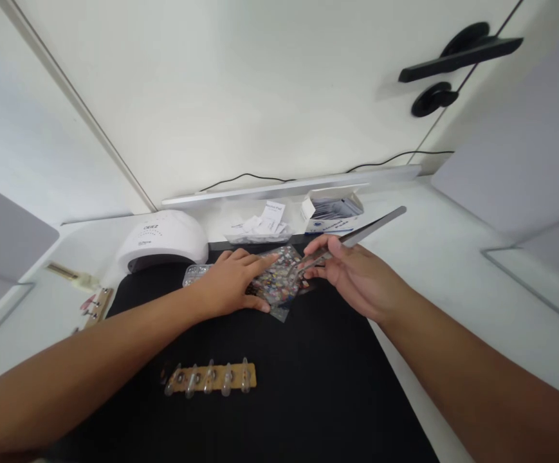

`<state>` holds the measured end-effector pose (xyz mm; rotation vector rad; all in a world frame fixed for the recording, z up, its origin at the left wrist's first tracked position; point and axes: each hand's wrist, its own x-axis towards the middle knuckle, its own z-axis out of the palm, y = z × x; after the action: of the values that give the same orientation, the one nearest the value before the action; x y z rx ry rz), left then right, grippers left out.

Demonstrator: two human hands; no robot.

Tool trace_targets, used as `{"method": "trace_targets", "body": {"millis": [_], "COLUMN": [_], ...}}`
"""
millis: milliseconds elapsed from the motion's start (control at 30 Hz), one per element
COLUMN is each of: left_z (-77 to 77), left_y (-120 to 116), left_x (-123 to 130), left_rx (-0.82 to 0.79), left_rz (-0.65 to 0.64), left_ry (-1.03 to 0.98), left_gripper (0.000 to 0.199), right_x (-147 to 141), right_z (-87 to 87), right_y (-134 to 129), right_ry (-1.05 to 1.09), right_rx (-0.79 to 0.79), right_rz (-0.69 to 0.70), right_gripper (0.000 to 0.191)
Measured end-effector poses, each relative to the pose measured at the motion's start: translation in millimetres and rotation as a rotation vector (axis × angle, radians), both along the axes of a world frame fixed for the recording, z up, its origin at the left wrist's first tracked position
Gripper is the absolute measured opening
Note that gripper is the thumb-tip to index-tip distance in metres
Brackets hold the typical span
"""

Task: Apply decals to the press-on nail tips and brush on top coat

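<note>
My left hand [231, 283] grips the left side of a clear plastic bag of small multicoloured nail gems [279, 276], thumb near its lower edge and fingers over the top. Silver tweezers [375, 226] are pinched in my right hand [363, 280], their tips pointing down-left at the gems. Whether the tips hold a gem is too small to tell. Partly behind my left hand sits a clear plastic case [195, 273]. Nearer to me, a yellowish strip [220, 375] bears several clear false nail tips with small dark spots beside them.
The black mat [308, 386] lies on a white table. Behind it stand a white nail lamp [163, 238], a pile of white packets [264, 222] and an open box of sachets [334, 212]. At left lies a wooden stand with clips [98, 305]. A door with a black handle [460, 58] rises behind.
</note>
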<state>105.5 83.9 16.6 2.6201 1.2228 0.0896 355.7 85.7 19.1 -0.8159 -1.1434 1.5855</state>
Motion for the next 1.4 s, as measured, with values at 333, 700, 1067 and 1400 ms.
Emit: {"method": "trace_targets", "body": {"millis": [333, 700, 1067, 1400], "left_z": [-5.3, -8.1, -2.2, 23.0], "left_y": [-1.6, -0.6, -14.2, -111.5], "left_x": [-0.8, -1.7, -21.3, -50.6], "left_rx": [0.013, 0.002, 0.100, -0.397], "left_rz": [0.010, 0.012, 0.101, 0.025], "left_ry": [-0.039, -0.085, -0.285, -1.346], "left_gripper": [0.097, 0.096, 0.097, 0.073], "right_x": [-1.6, -2.4, -14.6, -40.7], "right_z": [-1.9, -2.6, -5.9, 45.0], "right_y": [-5.7, -7.1, -14.5, -66.0], "right_ry": [0.003, -0.037, 0.127, 0.115], "right_rx": [-0.020, -0.081, 0.082, 0.415], "right_rz": [0.095, 0.065, 0.090, 0.261], "right_gripper": [0.047, 0.044, 0.037, 0.037]}}
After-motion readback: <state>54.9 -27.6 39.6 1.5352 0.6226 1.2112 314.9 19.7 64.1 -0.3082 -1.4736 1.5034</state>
